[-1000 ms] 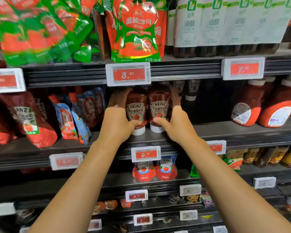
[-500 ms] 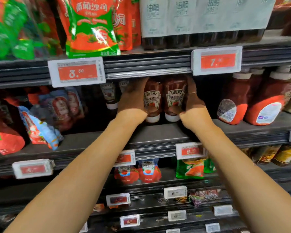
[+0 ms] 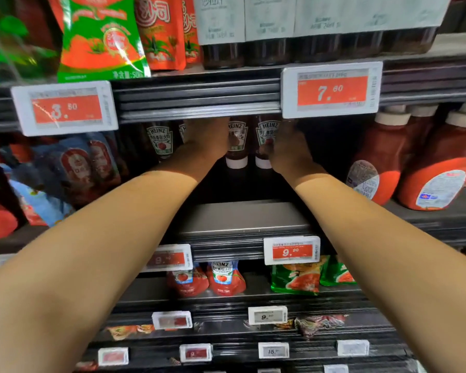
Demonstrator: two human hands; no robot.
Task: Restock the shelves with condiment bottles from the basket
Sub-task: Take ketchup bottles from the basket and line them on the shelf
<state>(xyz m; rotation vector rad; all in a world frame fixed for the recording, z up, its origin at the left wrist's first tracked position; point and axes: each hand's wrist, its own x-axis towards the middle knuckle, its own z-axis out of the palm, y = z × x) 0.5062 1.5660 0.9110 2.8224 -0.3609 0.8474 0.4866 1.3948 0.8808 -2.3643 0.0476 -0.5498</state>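
Observation:
Two upside-down Heinz ketchup bottles with white caps stand side by side deep on the middle shelf [image 3: 240, 216]. My left hand [image 3: 207, 138] grips the left ketchup bottle [image 3: 236, 142] from its left side. My right hand [image 3: 285, 149] grips the right ketchup bottle [image 3: 265, 137] from its right side and covers part of its label. Both hands sit under the upper shelf's edge, in shadow. Further Heinz bottles [image 3: 160, 142] stand to the left of my left hand. No basket is in view.
Large red ketchup jugs [image 3: 436, 173] stand at the right of the same shelf, and pouches [image 3: 76, 162] lie at its left. Price tags 3.50 [image 3: 65, 109] and 7.60 [image 3: 331, 90] hang on the shelf edge above. Dark bottles [image 3: 315, 47] and sauce pouches fill the top shelf.
Both hands have pushed the two ketchup bottles further back on the shelf and to the right. The view has come closer to the shelf.

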